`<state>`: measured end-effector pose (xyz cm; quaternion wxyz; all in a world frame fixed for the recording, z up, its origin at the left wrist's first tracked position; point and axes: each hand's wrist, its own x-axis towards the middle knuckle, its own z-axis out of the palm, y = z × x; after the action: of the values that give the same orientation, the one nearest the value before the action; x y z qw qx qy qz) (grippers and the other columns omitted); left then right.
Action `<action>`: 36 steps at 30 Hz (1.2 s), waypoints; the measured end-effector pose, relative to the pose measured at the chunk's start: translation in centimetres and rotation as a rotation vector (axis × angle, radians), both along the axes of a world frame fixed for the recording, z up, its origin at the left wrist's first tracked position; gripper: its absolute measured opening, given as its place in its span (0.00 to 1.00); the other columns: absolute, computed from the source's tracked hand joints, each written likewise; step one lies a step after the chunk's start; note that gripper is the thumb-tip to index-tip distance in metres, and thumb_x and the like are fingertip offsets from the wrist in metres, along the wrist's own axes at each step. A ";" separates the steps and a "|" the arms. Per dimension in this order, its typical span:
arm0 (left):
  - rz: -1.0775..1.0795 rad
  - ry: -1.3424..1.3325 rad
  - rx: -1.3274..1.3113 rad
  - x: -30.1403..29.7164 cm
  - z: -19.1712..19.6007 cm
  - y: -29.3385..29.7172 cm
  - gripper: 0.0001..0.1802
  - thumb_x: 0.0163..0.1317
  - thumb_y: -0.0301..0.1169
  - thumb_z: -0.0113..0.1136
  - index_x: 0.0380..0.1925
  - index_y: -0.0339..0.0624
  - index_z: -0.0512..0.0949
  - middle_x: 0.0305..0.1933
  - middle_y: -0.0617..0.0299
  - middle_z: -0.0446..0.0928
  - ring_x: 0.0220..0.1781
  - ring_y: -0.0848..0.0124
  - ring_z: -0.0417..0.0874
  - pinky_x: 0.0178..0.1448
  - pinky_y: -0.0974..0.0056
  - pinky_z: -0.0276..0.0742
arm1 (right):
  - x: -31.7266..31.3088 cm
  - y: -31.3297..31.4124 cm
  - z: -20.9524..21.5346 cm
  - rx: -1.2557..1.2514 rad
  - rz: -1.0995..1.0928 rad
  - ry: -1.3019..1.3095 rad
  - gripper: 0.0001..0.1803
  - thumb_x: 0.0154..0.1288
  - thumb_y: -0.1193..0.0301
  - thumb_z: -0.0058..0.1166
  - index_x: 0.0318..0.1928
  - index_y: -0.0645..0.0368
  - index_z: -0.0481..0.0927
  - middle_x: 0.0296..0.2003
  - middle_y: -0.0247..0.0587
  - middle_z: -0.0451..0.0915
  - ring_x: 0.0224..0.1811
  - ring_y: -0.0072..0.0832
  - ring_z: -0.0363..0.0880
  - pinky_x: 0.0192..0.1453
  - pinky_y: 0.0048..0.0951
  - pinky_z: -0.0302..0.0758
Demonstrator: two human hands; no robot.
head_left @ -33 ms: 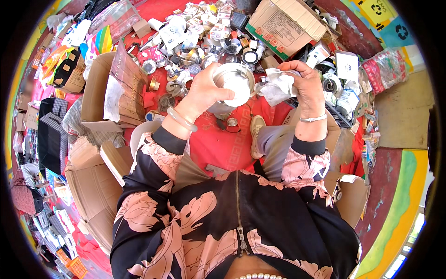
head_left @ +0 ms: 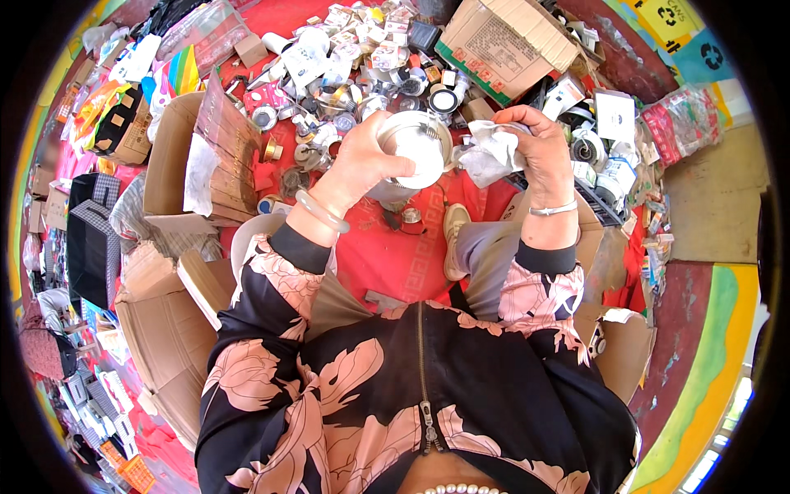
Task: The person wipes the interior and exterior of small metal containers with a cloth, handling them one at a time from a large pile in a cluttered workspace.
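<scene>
Round white fixture [head_left: 415,148] underside hidden.

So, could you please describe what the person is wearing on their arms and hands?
Both arms wear black sleeves printed with large pink flowers, with dark cuffs. The left hand is bare, with a pale translucent bangle at its wrist. The right hand is bare too, with a thin silver bracelet.

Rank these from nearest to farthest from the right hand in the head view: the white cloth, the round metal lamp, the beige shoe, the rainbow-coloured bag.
1. White cloth: in the right hand.
2. Round metal lamp: just left, in the left hand.
3. Beige shoe: below, on the red mat.
4. Rainbow-coloured bag: far upper left.
</scene>
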<state>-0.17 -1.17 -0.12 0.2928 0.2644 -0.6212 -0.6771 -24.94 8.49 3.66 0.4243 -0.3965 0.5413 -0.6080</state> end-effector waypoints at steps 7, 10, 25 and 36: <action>-0.100 0.198 0.234 -0.1 0.8 0.8 0.32 0.41 0.20 0.69 0.51 0.34 0.70 0.46 0.60 0.76 0.48 0.72 0.78 0.54 0.67 0.74 | 2.8 -0.6 0.1 0.005 0.067 0.142 0.08 0.54 0.83 0.58 0.36 0.63 0.81 0.32 0.32 0.81 0.34 0.16 0.77 0.41 0.18 0.73; -0.120 0.175 0.193 -0.1 0.5 0.9 0.33 0.41 0.21 0.70 0.52 0.34 0.70 0.46 0.60 0.76 0.49 0.71 0.79 0.54 0.67 0.75 | 3.8 -1.5 -1.6 0.027 0.040 0.424 0.09 0.54 0.76 0.62 0.38 0.61 0.82 0.31 0.34 0.81 0.33 0.20 0.77 0.40 0.22 0.73; -0.306 0.156 0.283 0.6 0.0 0.0 0.36 0.40 0.28 0.72 0.52 0.32 0.69 0.48 0.58 0.76 0.50 0.71 0.79 0.56 0.66 0.75 | 6.0 -0.8 -1.3 -0.055 -0.007 0.775 0.09 0.57 0.69 0.61 0.35 0.60 0.81 0.28 0.48 0.80 0.29 0.39 0.79 0.35 0.32 0.73; -0.188 0.139 0.253 0.2 0.1 1.0 0.32 0.39 0.26 0.70 0.49 0.32 0.71 0.44 0.58 0.78 0.46 0.71 0.80 0.53 0.67 0.75 | 5.7 -1.5 -1.6 -0.078 0.087 1.066 0.05 0.60 0.72 0.55 0.35 0.61 0.77 0.28 0.53 0.77 0.32 0.52 0.75 0.34 0.42 0.71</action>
<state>0.02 -0.19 -0.01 0.2348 0.1923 -0.5313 -0.7909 -19.24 7.03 2.11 0.1004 -0.6879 0.6419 -0.3236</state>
